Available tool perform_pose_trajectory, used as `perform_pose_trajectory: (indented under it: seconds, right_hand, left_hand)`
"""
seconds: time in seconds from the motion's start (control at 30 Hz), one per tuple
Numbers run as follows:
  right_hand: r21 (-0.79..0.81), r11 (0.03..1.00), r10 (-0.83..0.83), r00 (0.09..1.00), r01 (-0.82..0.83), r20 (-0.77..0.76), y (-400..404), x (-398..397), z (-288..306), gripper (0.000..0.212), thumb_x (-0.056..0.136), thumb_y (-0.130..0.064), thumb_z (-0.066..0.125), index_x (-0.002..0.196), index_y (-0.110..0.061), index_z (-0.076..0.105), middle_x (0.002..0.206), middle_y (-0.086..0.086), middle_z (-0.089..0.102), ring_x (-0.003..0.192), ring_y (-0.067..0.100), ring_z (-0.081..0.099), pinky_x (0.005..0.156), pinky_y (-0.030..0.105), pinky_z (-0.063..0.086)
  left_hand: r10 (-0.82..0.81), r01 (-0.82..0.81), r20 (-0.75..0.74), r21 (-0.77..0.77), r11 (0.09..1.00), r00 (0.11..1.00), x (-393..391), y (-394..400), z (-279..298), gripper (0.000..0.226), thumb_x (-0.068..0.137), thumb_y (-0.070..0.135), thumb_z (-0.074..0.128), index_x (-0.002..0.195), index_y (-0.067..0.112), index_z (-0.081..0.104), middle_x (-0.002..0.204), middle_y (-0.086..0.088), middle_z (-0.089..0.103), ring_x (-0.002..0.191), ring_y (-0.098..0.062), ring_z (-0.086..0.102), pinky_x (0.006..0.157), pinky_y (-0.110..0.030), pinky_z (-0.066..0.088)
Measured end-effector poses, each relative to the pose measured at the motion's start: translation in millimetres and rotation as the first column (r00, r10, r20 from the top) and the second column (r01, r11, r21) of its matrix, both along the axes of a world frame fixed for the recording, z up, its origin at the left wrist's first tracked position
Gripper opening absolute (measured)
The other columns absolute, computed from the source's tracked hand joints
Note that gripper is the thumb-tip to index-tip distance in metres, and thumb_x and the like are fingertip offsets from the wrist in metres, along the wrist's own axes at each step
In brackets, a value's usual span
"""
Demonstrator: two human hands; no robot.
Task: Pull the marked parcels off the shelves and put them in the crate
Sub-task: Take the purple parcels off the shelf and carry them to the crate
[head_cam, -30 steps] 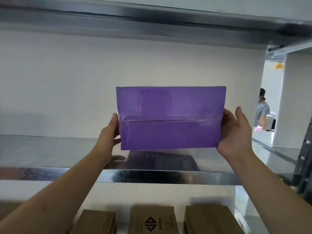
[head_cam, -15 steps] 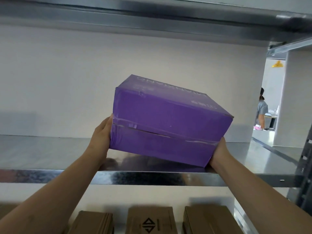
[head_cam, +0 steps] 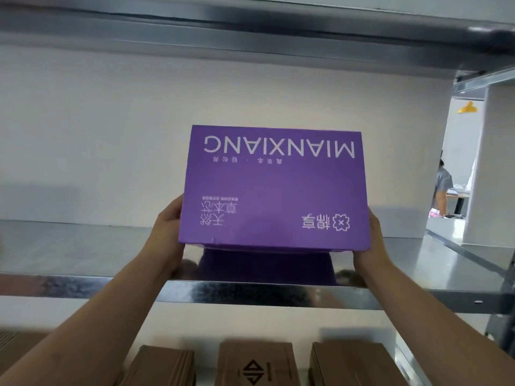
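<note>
A purple parcel [head_cam: 274, 188] with white upside-down lettering is held just above the shiny metal shelf [head_cam: 83, 282], its printed face turned toward me. My left hand [head_cam: 167, 232] grips its left side and my right hand [head_cam: 372, 243] grips its right side. The parcel's purple reflection shows on the shelf below it. No crate is in view.
Several brown cardboard boxes [head_cam: 257, 363] stand on the lower shelf. Another metal shelf [head_cam: 250, 20] runs overhead and a white wall closes the back. At the right, a shelf upright [head_cam: 501, 310] and, beyond an opening, a person [head_cam: 441, 188] by a table.
The parcel has been rotated in both hands: first its taped seam side faced me, then it tilted, and now its printed face shows. It stays above the shelf.
</note>
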State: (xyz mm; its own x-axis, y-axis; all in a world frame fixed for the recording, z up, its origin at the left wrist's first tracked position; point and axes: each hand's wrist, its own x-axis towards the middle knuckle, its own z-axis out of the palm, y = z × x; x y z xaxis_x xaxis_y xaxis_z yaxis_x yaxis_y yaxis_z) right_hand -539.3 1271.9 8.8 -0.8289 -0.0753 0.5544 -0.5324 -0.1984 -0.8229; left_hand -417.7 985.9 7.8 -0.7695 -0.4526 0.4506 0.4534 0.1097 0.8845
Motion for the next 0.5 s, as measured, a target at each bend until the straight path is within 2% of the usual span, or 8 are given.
perform_pose_trajectory:
  seconds: [0.07,0.13,0.2,0.27,0.33,0.43,0.5]
  right_hand:
    - [0.027,0.999,0.029,0.987,-0.034,0.161,-1,-2,2,0.017,0.097,-0.02,0.058,0.083,-0.013,0.064,0.068,-0.002,0.071,0.064,0.018,0.068,0.066,0.032,0.054]
    - [0.043,0.997,0.048,0.962,-0.061,0.267,-1,-2,4,0.024,0.086,-0.037,0.064,0.084,-0.013,0.066,0.077,0.004,0.073,0.076,0.028,0.07,0.077,0.04,0.053]
    - [0.015,0.999,0.044,0.952,-0.051,0.303,-3,0,4,0.038,0.087,-0.051,0.058,0.091,-0.016,0.071,0.087,0.006,0.075,0.084,0.031,0.071,0.083,0.043,0.052]
    - [0.011,1.0,-0.027,0.968,0.025,0.248,-5,3,4,0.039,0.097,-0.047,0.05,0.082,-0.019,0.072,0.081,0.004,0.075,0.079,0.027,0.07,0.076,0.039,0.053]
    - [0.004,0.989,-0.148,0.971,0.15,0.188,-6,2,3,0.038,0.098,-0.039,0.05,0.071,-0.018,0.067,0.074,0.001,0.073,0.075,0.028,0.068,0.072,0.039,0.05]
    - [0.033,0.974,-0.227,0.964,0.224,0.139,-6,5,2,0.045,0.1,-0.036,0.05,0.06,-0.023,0.064,0.069,-0.003,0.072,0.069,0.024,0.065,0.067,0.036,0.047]
    - [0.06,0.972,-0.235,0.964,0.229,0.122,-6,8,2,0.051,0.102,-0.036,0.047,0.055,-0.026,0.062,0.063,-0.006,0.07,0.064,0.019,0.063,0.065,0.032,0.045]
  left_hand:
    - [-0.018,0.014,0.028,0.141,0.99,0.999,0,1,1,0.021,0.095,0.005,0.053,0.095,0.017,0.07,0.077,-0.003,0.072,0.063,-0.023,0.068,0.053,-0.031,0.055]
    - [-0.094,0.068,0.059,0.346,0.936,0.994,-1,0,3,0.02,0.096,0.025,0.053,0.087,0.018,0.07,0.074,-0.004,0.069,0.059,-0.024,0.067,0.055,-0.032,0.055]
    - [-0.184,0.138,0.055,0.465,0.875,0.981,-1,1,3,0.032,0.096,0.042,0.051,0.09,0.019,0.072,0.077,-0.003,0.071,0.064,-0.025,0.069,0.062,-0.036,0.058]
    - [-0.19,0.123,0.088,0.492,0.862,0.978,-2,4,3,0.037,0.096,0.047,0.049,0.087,0.019,0.072,0.073,-0.003,0.072,0.062,-0.025,0.07,0.063,-0.038,0.058]
    - [-0.137,0.07,0.106,0.476,0.877,0.985,0,7,5,0.033,0.094,0.043,0.051,0.084,0.017,0.07,0.07,-0.004,0.071,0.061,-0.027,0.069,0.065,-0.041,0.059]
    - [-0.006,-0.06,0.153,0.425,0.903,0.988,-1,-1,3,0.033,0.077,0.049,0.062,0.082,0.017,0.071,0.083,-0.009,0.072,0.086,-0.041,0.069,0.089,-0.062,0.051]
    - [0.064,-0.122,0.154,0.4,0.909,0.986,-2,-5,1,0.036,0.076,0.054,0.062,0.078,0.019,0.073,0.087,-0.012,0.073,0.098,-0.047,0.067,0.092,-0.067,0.047]
